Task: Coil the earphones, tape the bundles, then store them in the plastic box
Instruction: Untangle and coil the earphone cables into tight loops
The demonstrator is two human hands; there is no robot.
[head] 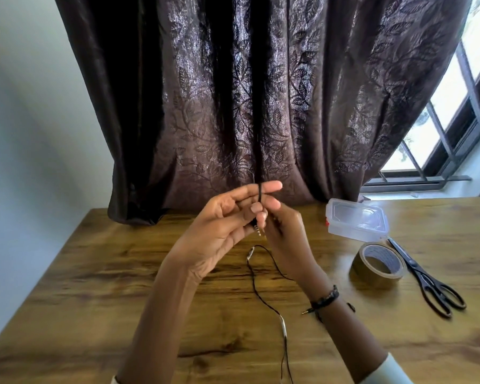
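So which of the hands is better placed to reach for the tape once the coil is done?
Right, probably. The right hand is nearer the tape roll; the left hand has cable looped round its fingers.

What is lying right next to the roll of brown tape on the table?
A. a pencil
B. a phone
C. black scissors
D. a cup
C. The black scissors lie on the table just to the right of the roll of brown tape, with their blades pointing toward the clear plastic box.
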